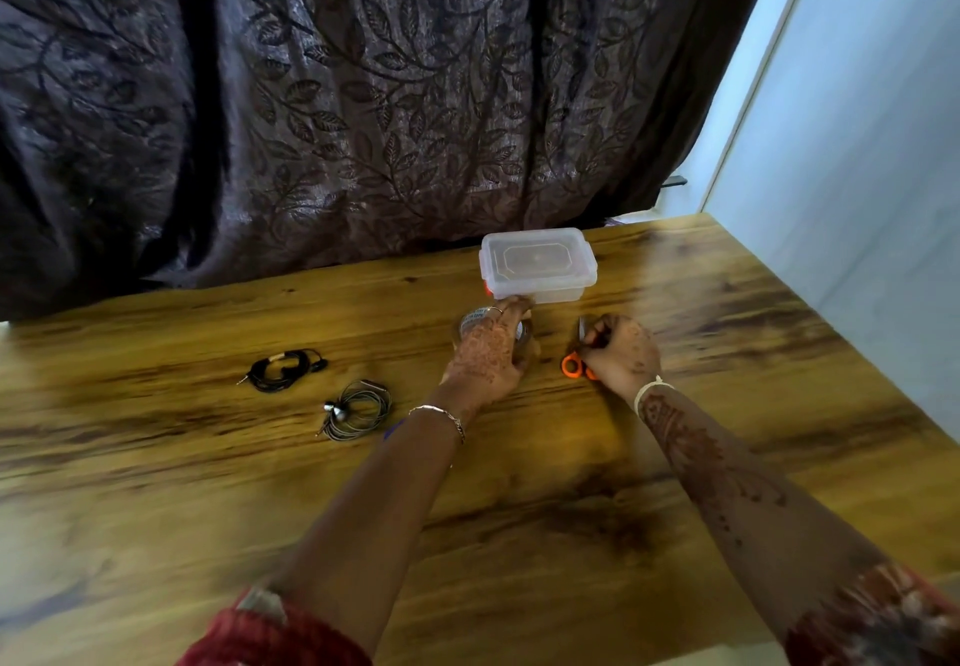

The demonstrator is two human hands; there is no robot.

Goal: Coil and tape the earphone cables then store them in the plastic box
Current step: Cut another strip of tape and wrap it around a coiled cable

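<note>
Your left hand [488, 358] curls over the tape roll [474, 321] beside the lidded plastic box [540, 262]; your right hand [621, 353] clasps orange-handled scissors [571, 366].

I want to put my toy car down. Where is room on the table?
Bare wood lies right of the right hand, toward the wall, and across the near part of the table. The middle is crowded: black earphones, grey earphones, the left hand on the tape roll, the scissors, the plastic box.
</note>
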